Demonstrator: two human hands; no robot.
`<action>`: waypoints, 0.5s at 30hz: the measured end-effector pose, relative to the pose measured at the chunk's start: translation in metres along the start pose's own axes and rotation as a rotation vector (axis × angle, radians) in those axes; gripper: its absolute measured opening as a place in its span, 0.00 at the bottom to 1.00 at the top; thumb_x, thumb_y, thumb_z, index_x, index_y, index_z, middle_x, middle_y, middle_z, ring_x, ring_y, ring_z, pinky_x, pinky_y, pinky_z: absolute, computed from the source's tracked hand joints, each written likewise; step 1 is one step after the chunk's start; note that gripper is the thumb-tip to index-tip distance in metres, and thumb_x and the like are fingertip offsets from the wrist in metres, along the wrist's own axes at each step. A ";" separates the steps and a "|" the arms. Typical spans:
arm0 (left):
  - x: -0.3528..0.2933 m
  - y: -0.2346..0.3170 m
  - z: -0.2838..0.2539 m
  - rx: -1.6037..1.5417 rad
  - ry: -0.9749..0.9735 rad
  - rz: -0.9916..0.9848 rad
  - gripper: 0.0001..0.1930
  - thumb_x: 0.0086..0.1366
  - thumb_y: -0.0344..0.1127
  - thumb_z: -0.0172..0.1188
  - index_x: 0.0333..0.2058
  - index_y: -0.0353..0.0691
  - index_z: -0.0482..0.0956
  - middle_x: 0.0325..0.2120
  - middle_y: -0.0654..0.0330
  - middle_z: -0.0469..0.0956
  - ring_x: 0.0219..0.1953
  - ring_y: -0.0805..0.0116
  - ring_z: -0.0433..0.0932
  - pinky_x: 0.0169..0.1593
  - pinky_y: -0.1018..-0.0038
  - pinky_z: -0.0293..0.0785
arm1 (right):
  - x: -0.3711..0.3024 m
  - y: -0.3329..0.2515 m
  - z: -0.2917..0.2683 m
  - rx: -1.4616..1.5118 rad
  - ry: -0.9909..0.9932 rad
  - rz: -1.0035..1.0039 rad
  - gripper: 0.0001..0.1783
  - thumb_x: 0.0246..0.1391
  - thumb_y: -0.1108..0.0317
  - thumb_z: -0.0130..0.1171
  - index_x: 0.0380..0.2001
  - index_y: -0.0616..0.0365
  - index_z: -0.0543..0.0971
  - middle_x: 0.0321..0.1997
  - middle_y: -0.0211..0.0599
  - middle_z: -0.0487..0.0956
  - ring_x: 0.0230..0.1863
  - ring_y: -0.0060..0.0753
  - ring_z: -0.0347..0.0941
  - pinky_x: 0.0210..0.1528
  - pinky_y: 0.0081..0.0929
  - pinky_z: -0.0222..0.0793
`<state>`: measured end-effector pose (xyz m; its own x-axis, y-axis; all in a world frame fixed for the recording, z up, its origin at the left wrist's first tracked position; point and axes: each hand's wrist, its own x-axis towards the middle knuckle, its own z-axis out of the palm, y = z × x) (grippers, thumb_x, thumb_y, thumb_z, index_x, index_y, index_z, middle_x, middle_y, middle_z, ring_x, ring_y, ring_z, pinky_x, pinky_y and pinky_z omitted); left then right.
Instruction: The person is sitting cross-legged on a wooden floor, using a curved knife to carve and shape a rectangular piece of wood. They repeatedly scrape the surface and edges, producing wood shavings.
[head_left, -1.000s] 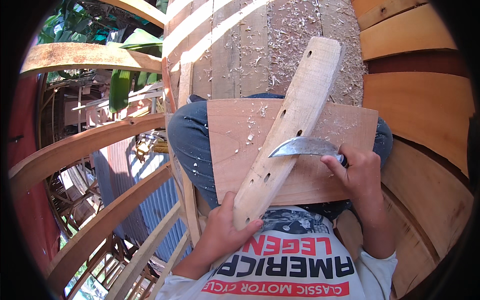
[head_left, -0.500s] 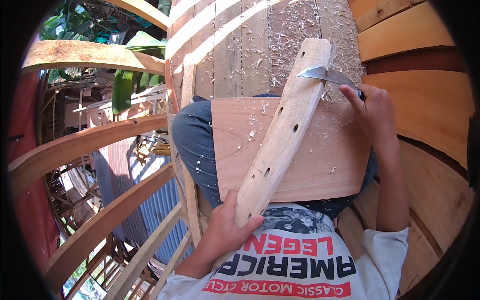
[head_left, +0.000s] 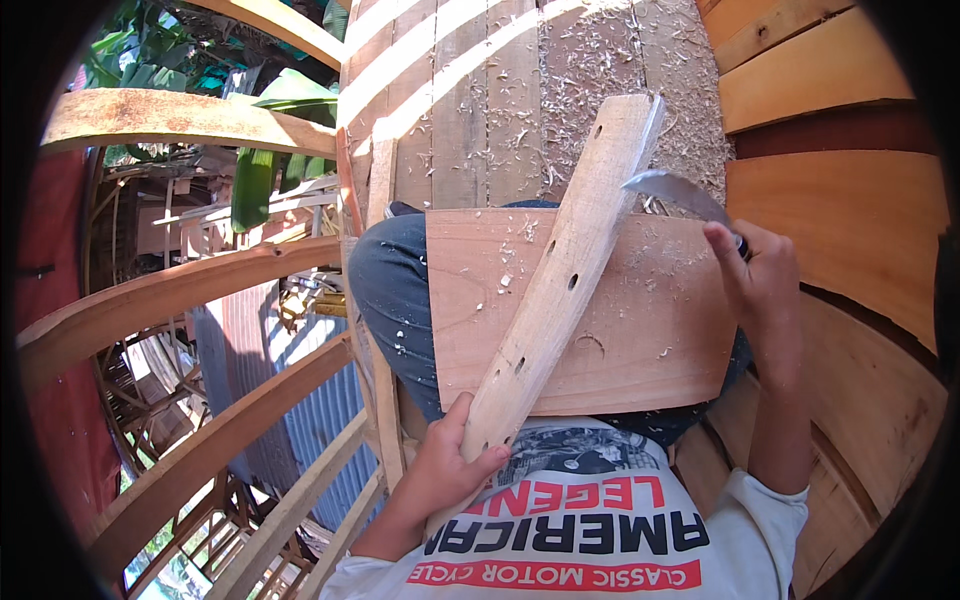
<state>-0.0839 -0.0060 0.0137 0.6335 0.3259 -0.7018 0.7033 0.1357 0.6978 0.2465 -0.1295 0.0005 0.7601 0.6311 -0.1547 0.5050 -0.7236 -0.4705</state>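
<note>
A long pale wooden bar with several dark holes slants across a flat board on my lap. My left hand grips the bar's near end, with thumb and fingers wrapped about it. In my right hand is a curved knife, its short dark handle mostly hidden by the fingers. The blade points left, and its tip is close beside the bar's right edge, near the far end; I cannot tell whether they touch. A few curled shavings lie on the board.
Wood shavings litter the plank floor ahead. Curved orange-brown slats form a wall close on my right. To the left runs an open railing of wooden bars, with corrugated metal sheets and green leaves beyond.
The knife blade has come off the bar's upper face and moved nearer to me, with my right hand lower. The bar has rolled slightly and its far end sits a little nearer.
</note>
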 end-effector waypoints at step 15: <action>0.000 -0.002 0.002 0.003 -0.018 0.108 0.30 0.57 0.40 0.61 0.53 0.30 0.62 0.23 0.51 0.77 0.24 0.65 0.80 0.30 0.71 0.73 | 0.012 0.001 0.018 -0.201 -0.017 -0.074 0.41 0.47 0.28 0.52 0.13 0.63 0.76 0.14 0.50 0.73 0.20 0.49 0.74 0.23 0.41 0.68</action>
<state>-0.0843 -0.0083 0.0116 0.7115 0.3215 -0.6248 0.6313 0.0979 0.7693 0.2482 -0.1173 -0.0174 0.7117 0.6882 -0.1413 0.6322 -0.7151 -0.2983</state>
